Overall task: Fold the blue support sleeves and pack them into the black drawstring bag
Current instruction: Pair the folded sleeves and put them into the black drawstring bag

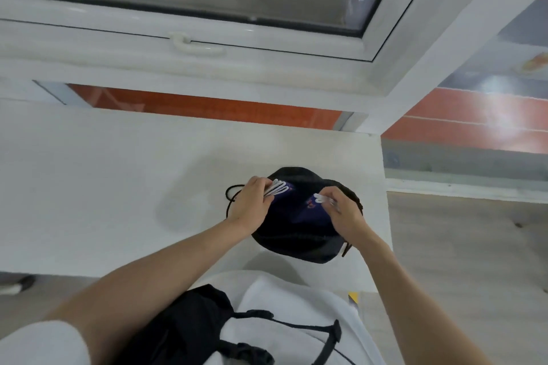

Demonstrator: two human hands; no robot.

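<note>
Blue support sleeves lie folded inside the open mouth of the black drawstring bag, which sits on the white desk close to its right edge and not far from the near edge. The sleeves show dark blue cloth with white bands at their ends and a small red mark on one.

The left hand is at the left rim of the bag, its fingers curled around a stack of white bands on the left sleeve end. The right hand is at the right rim, its fingers pinching a white band of the other sleeve end. Both hands cover part of the bag's mouth, so how deep the sleeves sit cannot be told.

A black drawstring loops out of the bag on the left, lying on the desk beside the left hand. Behind the desk's far edge runs a white window frame with a white handle. A black strapped pouch hangs on the person's white shirt below the near edge. To the right of the desk is pale floor.
</note>
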